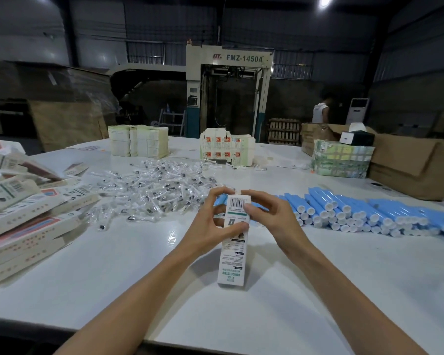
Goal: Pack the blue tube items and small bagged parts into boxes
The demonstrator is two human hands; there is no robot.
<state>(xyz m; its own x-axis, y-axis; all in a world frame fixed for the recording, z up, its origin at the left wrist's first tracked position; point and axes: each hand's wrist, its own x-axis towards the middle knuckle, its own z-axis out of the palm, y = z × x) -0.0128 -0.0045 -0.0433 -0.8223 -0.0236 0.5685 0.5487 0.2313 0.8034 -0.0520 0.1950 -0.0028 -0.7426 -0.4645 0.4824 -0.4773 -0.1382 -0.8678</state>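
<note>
The white table (118, 272) carries everything. Along its right side lies a long bank of blue tubes (356, 213), white capped ends towards the person; mid-table spreads a heap of small bagged parts (159, 193); at the left slumps a stack of printed boxes (23, 221). Upright in front of the person, its foot seemingly on the table, stands the one box (232, 262) in hand. The left hand (210, 224) wraps its upper part, thumb across the printed face; the right hand (272, 216) pinches at the top flap. Such thin card is probably light and dents easily, so it is best held by its edges near the top, squeezed gently while the flap tucks in
</note>
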